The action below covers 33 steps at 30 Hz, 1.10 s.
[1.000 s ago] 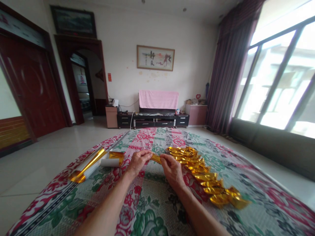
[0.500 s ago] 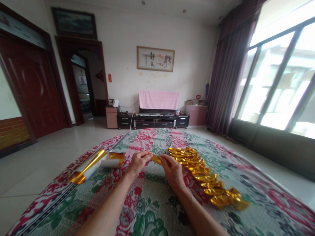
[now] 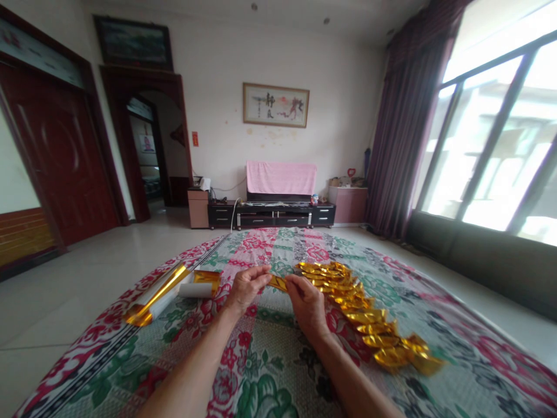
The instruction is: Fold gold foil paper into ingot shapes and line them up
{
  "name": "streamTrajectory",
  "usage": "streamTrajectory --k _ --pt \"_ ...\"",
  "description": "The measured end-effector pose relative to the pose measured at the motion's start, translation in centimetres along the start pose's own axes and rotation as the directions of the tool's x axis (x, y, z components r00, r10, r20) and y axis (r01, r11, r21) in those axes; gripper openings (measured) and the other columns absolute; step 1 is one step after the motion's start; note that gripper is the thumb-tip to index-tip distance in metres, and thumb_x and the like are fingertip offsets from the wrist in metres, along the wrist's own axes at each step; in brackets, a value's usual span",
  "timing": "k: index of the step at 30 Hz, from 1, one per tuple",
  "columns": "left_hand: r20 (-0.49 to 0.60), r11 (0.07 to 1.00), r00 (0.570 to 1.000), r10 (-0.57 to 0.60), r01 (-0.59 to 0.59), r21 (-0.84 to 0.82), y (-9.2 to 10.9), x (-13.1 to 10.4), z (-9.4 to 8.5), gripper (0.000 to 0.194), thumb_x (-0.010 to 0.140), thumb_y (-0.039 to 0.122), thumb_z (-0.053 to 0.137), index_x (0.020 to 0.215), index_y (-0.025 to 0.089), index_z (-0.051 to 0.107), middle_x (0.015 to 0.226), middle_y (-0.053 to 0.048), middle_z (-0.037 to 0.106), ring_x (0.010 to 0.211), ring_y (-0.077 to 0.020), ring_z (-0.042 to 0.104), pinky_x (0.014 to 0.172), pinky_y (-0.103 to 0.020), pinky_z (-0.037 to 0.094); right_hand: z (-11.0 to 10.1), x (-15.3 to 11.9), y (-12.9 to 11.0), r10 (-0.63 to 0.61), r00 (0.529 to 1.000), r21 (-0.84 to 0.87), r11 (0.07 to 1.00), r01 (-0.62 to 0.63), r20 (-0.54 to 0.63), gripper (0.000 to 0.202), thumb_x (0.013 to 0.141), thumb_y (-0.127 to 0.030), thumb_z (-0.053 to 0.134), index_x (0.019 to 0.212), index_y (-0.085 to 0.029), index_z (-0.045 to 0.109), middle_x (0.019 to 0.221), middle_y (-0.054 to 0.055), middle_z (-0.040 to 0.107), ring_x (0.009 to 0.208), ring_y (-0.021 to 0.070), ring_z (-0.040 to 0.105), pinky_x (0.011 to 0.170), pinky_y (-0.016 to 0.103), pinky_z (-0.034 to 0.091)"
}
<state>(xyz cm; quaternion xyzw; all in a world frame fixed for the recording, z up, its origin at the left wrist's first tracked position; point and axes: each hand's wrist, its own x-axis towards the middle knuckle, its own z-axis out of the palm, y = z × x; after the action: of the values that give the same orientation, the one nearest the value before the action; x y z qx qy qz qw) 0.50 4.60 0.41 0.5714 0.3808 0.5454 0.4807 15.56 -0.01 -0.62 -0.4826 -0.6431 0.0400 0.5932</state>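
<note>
Between my hands, above the middle of the cloth, is a small folded piece of gold foil paper (image 3: 278,282). My left hand (image 3: 246,288) pinches its left end between thumb and fingers. The right end is pinched by my right hand (image 3: 306,297), whose fingertips partly cover it. Just right of my right hand runs a row of folded gold foil ingots (image 3: 368,316), several of them, shiny and boat-shaped. To the left lie loose curled sheets of gold foil paper (image 3: 159,294) with white backs, one rolled up (image 3: 195,289) with its white side out.
A flowered red, green and white cloth (image 3: 261,360) spreads under everything. Beyond it stands a low black TV cabinet (image 3: 274,216) with a pink towel (image 3: 281,177) draped over a screen. Dark red doors are on the left; a purple curtain (image 3: 398,133) and windows are on the right.
Both hands stay pinched on the gold foil paper, with only a slight shift of the fingers. A little more of the folded strip shows between them now. The ingots and loose sheets lie as before.
</note>
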Motion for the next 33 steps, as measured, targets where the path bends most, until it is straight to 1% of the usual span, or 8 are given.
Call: streamTrajectory --k 7,11,13,16,20,24,27,33 --pt "0.002 1.000 1.000 0.013 -0.013 0.019 -0.2 0.0 -0.2 0.041 0.060 0.033 0.069 0.096 0.013 0.067 0.073 -0.003 0.066 0.054 -0.0080 0.051 0.051 -0.019 0.039 0.1 0.0 0.0 0.008 1.000 0.003 1.000 -0.008 0.000 0.019 0.080 -0.026 0.049 0.082 -0.018 0.066 0.075 0.003 0.067 0.067 0.0132 0.060 0.065 0.022 0.046" --pt "0.001 1.000 1.000 -0.001 0.001 0.029 -0.2 0.1 -0.1 0.042 0.061 0.033 0.068 0.097 0.013 0.067 0.078 -0.004 0.067 0.058 -0.0096 0.053 0.052 -0.019 0.041 0.1 -0.1 0.2 0.012 1.000 0.013 1.000 -0.012 0.001 0.019 0.080 -0.027 0.050 0.082 -0.019 0.066 0.075 0.003 0.067 0.067 0.0136 0.060 0.066 0.023 0.046" --pt "0.004 1.000 1.000 -0.001 0.001 0.031 -0.2 0.1 -0.1 0.040 0.061 0.032 0.068 0.096 0.014 0.067 0.079 -0.004 0.067 0.060 -0.0102 0.054 0.055 -0.020 0.041 0.2 -0.1 0.3 0.016 1.000 0.017 1.000 -0.016 0.008 0.019 0.079 -0.028 0.049 0.082 -0.018 0.066 0.076 0.004 0.068 0.067 0.0139 0.060 0.066 0.023 0.046" --pt "-0.006 0.998 1.000 0.010 -0.009 0.054 -0.3 0.1 0.0 0.034 0.060 0.030 0.067 0.090 0.014 0.068 0.074 -0.003 0.066 0.062 -0.0105 0.054 0.056 -0.020 0.041 0.3 -0.1 0.4 0.040 0.999 0.004 0.999 -0.040 0.024 0.020 0.079 -0.028 0.049 0.084 -0.019 0.066 0.078 0.003 0.068 0.069 0.0147 0.061 0.066 0.023 0.046" --pt "-0.014 0.986 1.000 -0.004 0.006 0.166 -0.4 0.1 -0.3 0.022 0.060 0.026 0.063 0.077 0.014 0.068 0.063 0.000 0.064 0.056 -0.0103 0.053 0.054 -0.020 0.039 0.5 -0.2 0.5 0.088 0.992 -0.095 0.992 -0.079 0.087 0.019 0.077 -0.025 0.049 0.083 -0.021 0.066 0.074 0.001 0.068 0.067 0.0152 0.061 0.062 0.023 0.045" --pt "0.017 0.949 1.000 0.007 -0.012 0.315 -1.1 0.2 -0.9 0.018 0.059 0.023 0.058 0.073 0.015 0.068 0.063 -0.001 0.065 0.058 -0.0126 0.055 0.056 -0.022 0.041 0.7 -0.4 0.5 0.062 0.977 -0.178 0.984 -0.025 0.204 0.019 0.077 -0.022 0.046 0.077 -0.021 0.066 0.070 0.001 0.066 0.064 0.0135 0.059 0.059 0.020 0.041" --pt "0.037 0.891 0.999 0.033 -0.046 0.452 -1.5 0.3 -1.1 0.018 0.060 0.022 0.056 0.071 0.017 0.069 0.064 -0.001 0.066 0.061 -0.0149 0.057 0.057 -0.023 0.041 0.7 -0.5 0.5 0.035 0.962 -0.235 0.971 0.031 0.271 0.020 0.079 -0.019 0.045 0.076 -0.020 0.064 0.070 0.001 0.065 0.064 0.0127 0.057 0.060 0.019 0.038" --pt "0.090 0.767 0.992 0.089 -0.126 0.630 -1.0 0.1 -0.8 0.018 0.060 0.019 0.054 0.066 0.022 0.071 0.064 0.000 0.069 0.063 -0.0158 0.059 0.060 -0.024 0.039 0.7 -0.5 0.1 0.046 0.945 -0.375 0.923 0.083 0.323 0.018 0.080 -0.016 0.045 0.073 -0.020 0.061 0.070 0.002 0.062 0.066 0.0120 0.054 0.061 0.019 0.034"
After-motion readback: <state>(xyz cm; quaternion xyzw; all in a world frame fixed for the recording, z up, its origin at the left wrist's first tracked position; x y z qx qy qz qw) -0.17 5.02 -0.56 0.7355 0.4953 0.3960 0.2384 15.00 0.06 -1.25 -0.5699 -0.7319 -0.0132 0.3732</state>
